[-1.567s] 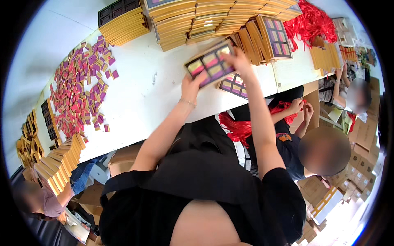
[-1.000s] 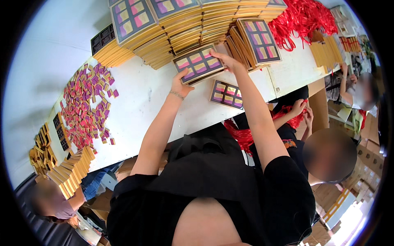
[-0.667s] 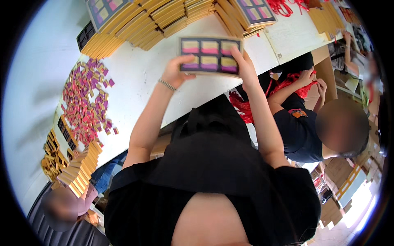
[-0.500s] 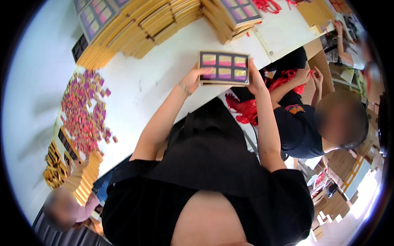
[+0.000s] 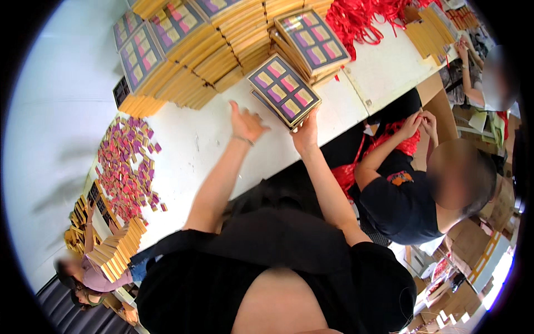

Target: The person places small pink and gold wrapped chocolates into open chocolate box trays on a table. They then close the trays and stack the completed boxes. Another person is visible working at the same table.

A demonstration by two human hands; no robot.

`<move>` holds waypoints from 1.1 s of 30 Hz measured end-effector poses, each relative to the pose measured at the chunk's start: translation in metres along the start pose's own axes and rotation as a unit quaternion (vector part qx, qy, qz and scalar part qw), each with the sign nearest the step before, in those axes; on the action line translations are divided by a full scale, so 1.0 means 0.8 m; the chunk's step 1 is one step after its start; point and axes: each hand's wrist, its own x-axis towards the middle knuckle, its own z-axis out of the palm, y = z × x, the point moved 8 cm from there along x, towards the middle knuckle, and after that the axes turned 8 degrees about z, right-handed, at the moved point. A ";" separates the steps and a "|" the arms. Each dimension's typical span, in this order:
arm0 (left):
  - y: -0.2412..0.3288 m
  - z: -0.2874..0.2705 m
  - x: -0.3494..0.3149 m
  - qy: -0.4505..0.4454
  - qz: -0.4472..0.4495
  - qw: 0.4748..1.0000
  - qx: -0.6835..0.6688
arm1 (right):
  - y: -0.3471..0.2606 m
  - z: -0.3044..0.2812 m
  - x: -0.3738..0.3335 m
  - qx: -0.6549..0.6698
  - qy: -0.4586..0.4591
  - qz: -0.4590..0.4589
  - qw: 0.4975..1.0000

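A flat gold-edged box (image 5: 284,91) with a dark top and six openings showing pink, purple and gold pieces is in my right hand (image 5: 306,135). My fingers grip its near corner, and a second edge shows beneath it. It is tilted, in front of a stack of like boxes (image 5: 312,40). My left hand (image 5: 247,124) is off to the left of the box, empty, fingers spread above the white table (image 5: 192,133).
Tall box stacks (image 5: 189,67) line the far side. Small wrapped pieces (image 5: 128,167) are heaped at left. Red ribbons (image 5: 364,22) lie far right. A person in a black shirt (image 5: 400,192) handles red ribbon at right; another person (image 5: 105,273) holds boxes at lower left.
The box has moved from between both hands toward the far stacks and turned at an angle. My left hand has let go of it and opened; my right still grips it. The view has shifted.
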 end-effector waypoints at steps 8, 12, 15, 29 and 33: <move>0.010 0.126 0.048 -0.192 0.084 0.977 0.032 | -0.041 -0.021 0.052 -0.052 0.039 0.034 0.997; -0.022 0.117 0.061 -0.215 0.034 0.975 -0.035 | -0.186 -0.057 0.075 -0.059 0.154 -0.135 0.977; -0.029 0.187 0.042 -0.213 0.033 0.976 -0.028 | -0.238 0.033 0.147 0.082 0.010 -0.214 0.973; 0.003 0.135 0.095 0.158 0.344 0.888 0.260 | -0.227 0.135 0.068 0.122 -0.081 -0.146 0.978; 0.051 0.150 0.002 -0.042 0.301 0.931 0.203 | -0.210 0.182 0.003 -0.160 -0.067 -0.296 0.939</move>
